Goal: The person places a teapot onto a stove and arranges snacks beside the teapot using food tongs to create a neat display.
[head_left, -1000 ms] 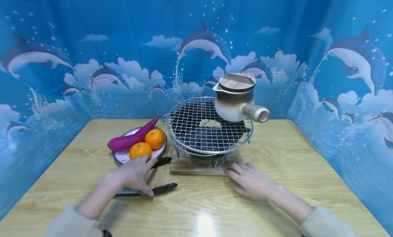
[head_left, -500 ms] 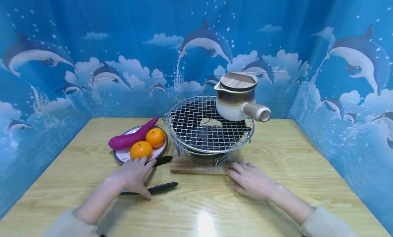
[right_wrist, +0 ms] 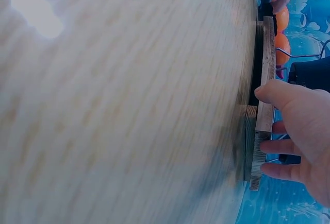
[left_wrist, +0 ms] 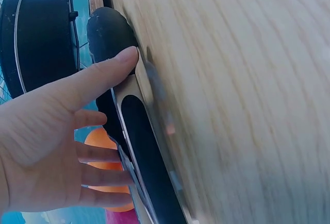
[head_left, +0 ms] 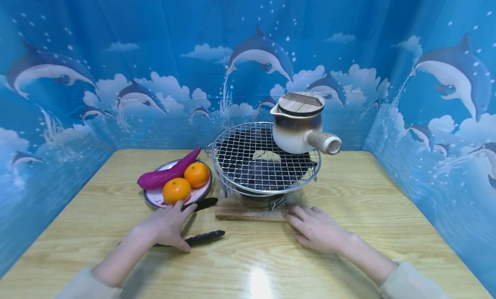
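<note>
Against a dolphin-print curtain (head_left: 174, 27), a left hand (head_left: 166, 225) is spread wide across splayed black-tipped tongs (head_left: 207, 237) on the tabletop (head_left: 372, 200), while the right hand (head_left: 315, 228), fingers loosely extended, touches a wooden board (head_left: 242, 212) beneath a round grill (head_left: 248, 174).

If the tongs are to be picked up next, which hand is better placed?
Probably the left hand: it spans the spread tongs near the plate. The right hand touches the wooden board, farther from the tongs.
</note>
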A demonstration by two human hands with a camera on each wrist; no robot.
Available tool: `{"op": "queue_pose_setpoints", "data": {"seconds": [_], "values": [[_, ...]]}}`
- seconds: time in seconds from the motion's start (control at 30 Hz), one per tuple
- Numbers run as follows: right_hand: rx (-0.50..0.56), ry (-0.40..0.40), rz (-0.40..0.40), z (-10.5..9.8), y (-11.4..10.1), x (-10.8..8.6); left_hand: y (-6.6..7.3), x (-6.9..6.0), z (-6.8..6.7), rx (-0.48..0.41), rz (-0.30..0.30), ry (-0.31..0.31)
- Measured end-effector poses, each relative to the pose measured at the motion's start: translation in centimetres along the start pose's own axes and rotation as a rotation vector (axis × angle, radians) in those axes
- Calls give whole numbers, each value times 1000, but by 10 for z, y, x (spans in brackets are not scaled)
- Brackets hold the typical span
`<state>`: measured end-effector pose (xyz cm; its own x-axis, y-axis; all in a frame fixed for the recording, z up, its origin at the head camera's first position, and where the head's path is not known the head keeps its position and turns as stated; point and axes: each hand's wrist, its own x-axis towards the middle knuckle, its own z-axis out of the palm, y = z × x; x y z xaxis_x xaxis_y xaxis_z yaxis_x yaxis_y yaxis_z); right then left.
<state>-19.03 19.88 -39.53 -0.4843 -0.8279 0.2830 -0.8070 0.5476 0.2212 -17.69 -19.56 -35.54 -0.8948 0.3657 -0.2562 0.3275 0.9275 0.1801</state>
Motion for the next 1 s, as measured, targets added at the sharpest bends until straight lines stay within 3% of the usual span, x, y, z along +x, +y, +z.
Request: {"op": "queue_pose_setpoints", "data": {"seconds": [0.5, 1.0], "values": [[28, 16, 3, 3, 1, -1, -5, -3, 4, -36, -21, 22], [23, 3, 7, 1, 1, -2, -5, -8, 3, -67, 14, 10]]}}
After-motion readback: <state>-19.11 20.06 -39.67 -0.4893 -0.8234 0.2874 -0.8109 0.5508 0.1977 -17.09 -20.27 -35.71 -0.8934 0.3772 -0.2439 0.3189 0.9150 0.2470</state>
